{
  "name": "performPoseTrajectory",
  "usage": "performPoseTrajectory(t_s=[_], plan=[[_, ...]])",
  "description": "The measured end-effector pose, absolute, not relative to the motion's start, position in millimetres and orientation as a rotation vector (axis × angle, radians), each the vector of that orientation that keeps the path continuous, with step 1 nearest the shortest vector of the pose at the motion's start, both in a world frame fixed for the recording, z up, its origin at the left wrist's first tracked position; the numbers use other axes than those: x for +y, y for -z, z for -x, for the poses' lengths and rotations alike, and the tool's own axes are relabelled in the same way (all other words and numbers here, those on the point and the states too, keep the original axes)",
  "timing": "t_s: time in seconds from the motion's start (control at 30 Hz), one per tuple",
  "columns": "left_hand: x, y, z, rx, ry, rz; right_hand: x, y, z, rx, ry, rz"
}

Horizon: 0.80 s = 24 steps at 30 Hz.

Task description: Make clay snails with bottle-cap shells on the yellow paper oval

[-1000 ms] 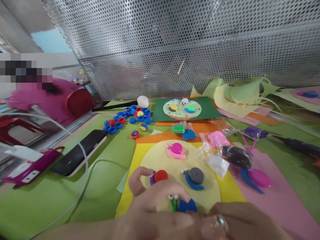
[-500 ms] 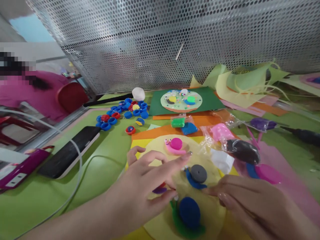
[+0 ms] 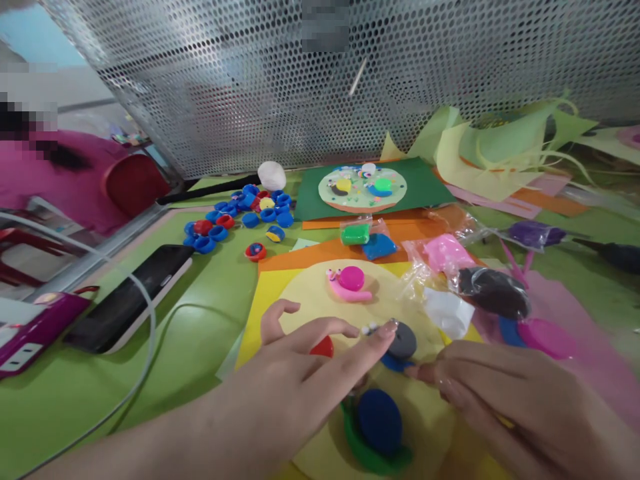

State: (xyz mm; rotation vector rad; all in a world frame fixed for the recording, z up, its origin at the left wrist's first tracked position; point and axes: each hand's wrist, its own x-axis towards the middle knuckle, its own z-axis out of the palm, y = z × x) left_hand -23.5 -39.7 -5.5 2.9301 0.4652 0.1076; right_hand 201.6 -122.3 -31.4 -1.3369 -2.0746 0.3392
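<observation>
On the pale yellow disc (image 3: pixel 310 297), with twelve o'clock at its far side, the blue snail with the grey shell (image 3: pixel 404 343) lies toward two. The left hand (image 3: pixel 295 373) is open, its fingers spread, the index fingertip over this shell. The right hand (image 3: pixel 505 393) bunches its fingers at the snail's tail; whether they pinch it, I cannot tell. A pink snail (image 3: pixel 350 283) lies at twelve.

Head view, forward-down, seemingly close
</observation>
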Motion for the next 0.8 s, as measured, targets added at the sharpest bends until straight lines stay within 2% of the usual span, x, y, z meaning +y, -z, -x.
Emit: performPoseTrajectory(t_s=[0.23, 0.5, 0.8], plan=[[-43, 6, 24, 0.483, -0.04, -3.0, -123, 32, -203, -2.08, -0.305, 1.344], [-41, 2, 26, 0.582, -0.196, -3.021, -122, 31, -201, -2.082, -0.305, 1.317], [-45, -4, 24, 0.531, -0.128, -3.053, -123, 31, -201, -2.066, -0.313, 1.362]])
